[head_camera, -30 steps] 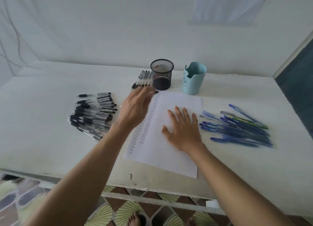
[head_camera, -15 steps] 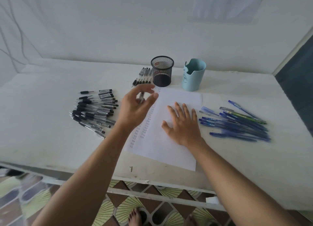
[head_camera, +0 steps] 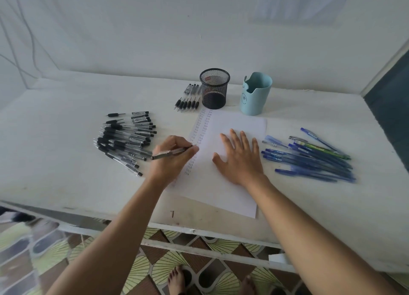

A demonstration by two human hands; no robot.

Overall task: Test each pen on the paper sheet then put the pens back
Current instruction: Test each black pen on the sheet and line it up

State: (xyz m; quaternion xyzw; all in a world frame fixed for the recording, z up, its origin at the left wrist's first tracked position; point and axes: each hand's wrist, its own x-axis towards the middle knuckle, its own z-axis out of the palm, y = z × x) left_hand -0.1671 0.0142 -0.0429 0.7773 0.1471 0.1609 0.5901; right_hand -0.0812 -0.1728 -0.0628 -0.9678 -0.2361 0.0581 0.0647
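Observation:
A white paper sheet (head_camera: 230, 190) lies on the table, with two columns of small pen marks down its left side. My left hand (head_camera: 171, 156) grips a black pen (head_camera: 170, 153), its tip at the paper's left edge by the marks. My right hand (head_camera: 240, 156) rests flat on the middle of the sheet, fingers spread. A pile of several black pens (head_camera: 126, 140) lies to the left. A short row of black pens (head_camera: 188, 102) sits beside the black mesh cup (head_camera: 214, 89).
A light blue pen holder (head_camera: 254, 95) stands right of the mesh cup. Several blue pens (head_camera: 309, 159) and a green one are spread to the right of the sheet. The table's front edge (head_camera: 199, 230) is close, with tiled floor and bare feet below.
My left hand came back from the row of pens near the mesh cup with a black pen and lowered it to the paper's left edge. My right hand stayed flat.

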